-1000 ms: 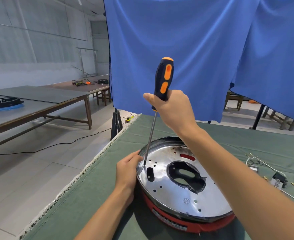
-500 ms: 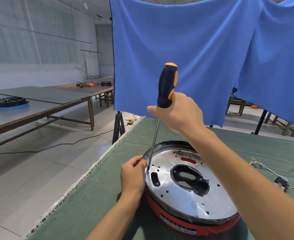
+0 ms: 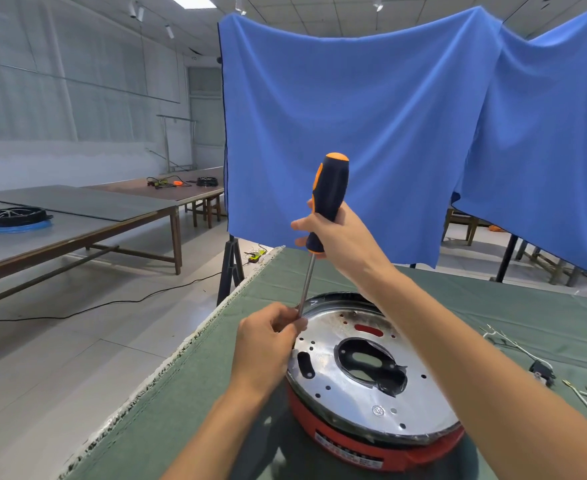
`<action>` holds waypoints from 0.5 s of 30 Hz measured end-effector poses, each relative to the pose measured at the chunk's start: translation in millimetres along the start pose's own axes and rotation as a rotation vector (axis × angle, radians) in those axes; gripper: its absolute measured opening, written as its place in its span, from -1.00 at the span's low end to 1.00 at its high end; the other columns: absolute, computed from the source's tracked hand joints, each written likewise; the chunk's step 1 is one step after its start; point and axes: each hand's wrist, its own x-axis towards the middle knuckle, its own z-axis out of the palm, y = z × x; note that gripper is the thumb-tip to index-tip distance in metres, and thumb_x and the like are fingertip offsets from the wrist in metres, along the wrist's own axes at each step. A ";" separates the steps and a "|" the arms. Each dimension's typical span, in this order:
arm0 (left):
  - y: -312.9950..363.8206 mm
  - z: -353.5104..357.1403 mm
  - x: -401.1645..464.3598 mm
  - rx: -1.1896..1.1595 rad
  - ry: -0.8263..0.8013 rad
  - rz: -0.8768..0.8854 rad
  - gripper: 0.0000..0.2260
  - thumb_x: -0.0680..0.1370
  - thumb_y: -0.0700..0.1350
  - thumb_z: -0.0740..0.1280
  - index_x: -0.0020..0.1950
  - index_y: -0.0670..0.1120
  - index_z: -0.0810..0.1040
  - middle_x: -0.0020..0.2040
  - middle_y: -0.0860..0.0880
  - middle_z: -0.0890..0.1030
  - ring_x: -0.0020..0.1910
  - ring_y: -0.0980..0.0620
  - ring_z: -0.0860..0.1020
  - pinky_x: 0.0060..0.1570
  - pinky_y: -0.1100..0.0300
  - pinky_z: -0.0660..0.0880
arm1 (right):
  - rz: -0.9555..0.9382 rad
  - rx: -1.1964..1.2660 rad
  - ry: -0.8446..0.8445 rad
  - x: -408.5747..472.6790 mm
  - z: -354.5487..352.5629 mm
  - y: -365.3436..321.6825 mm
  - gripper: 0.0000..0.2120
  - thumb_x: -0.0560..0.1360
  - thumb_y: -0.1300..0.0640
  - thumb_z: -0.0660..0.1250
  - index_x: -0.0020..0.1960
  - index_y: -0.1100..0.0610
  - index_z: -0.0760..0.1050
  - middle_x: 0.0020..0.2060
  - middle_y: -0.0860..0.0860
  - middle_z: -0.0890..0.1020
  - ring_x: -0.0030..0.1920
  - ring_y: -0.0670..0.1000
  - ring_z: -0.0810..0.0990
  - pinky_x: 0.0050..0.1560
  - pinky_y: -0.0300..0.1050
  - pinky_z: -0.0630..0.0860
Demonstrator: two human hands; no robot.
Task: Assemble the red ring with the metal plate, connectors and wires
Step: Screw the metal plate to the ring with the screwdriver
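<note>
A shiny round metal plate [image 3: 361,403] with holes and a central cut-out lies on top of the red ring [image 3: 351,441] on the green table. My right hand [image 3: 340,240] grips the black and orange handle of a screwdriver [image 3: 328,199], held almost upright. Its steel shaft runs down to the plate's left rim. There my left hand [image 3: 268,344] pinches the lower end of the shaft, hiding the tip. My right forearm crosses over the plate's right side.
White wires and a small black connector [image 3: 541,370] lie on the green cloth [image 3: 198,393] at the right. The table's frayed left edge [image 3: 181,351] is close to my left arm. Blue cloth [image 3: 389,133] hangs behind. Other tables [image 3: 77,216] stand at the left.
My left hand has lifted from the plate's rim and closed its fingers around the lower shaft. The view has tilted upward, so the ring and hands sit lower in the frame.
</note>
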 end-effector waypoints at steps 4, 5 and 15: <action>-2.3 -0.8 0.7 -0.081 -0.068 -0.071 -0.82 0.52 -0.20 0.39 -0.19 0.07 0.61 -0.19 -0.04 0.68 -0.13 -0.04 0.65 -0.23 0.05 0.63 | -0.063 0.003 -0.021 -0.8 4.1 0.0 -0.83 0.48 0.18 0.28 0.04 0.04 0.37 0.04 0.16 0.63 -0.03 0.11 0.66 0.09 0.12 0.53; -2.4 -0.7 0.9 -0.110 -0.081 -0.096 -0.82 0.53 -0.20 0.37 -0.17 0.08 0.59 -0.16 -0.05 0.68 -0.09 -0.08 0.64 -0.24 0.03 0.64 | -0.070 0.010 -0.016 -0.6 5.2 -0.6 -0.86 0.48 0.19 0.28 0.01 0.03 0.40 -0.01 0.13 0.65 -0.05 0.10 0.67 0.11 0.15 0.55; -1.5 -0.7 2.9 -0.106 -0.008 -0.047 -0.87 0.45 -0.21 0.46 -0.26 0.00 0.66 -0.36 -0.03 0.66 -0.30 -0.06 0.61 -0.24 0.14 0.57 | -0.138 -0.090 0.104 1.2 9.8 2.4 -0.61 0.34 -0.06 0.51 -0.08 0.02 0.32 -0.30 -0.12 0.45 -0.28 -0.08 0.53 -0.25 -0.23 0.44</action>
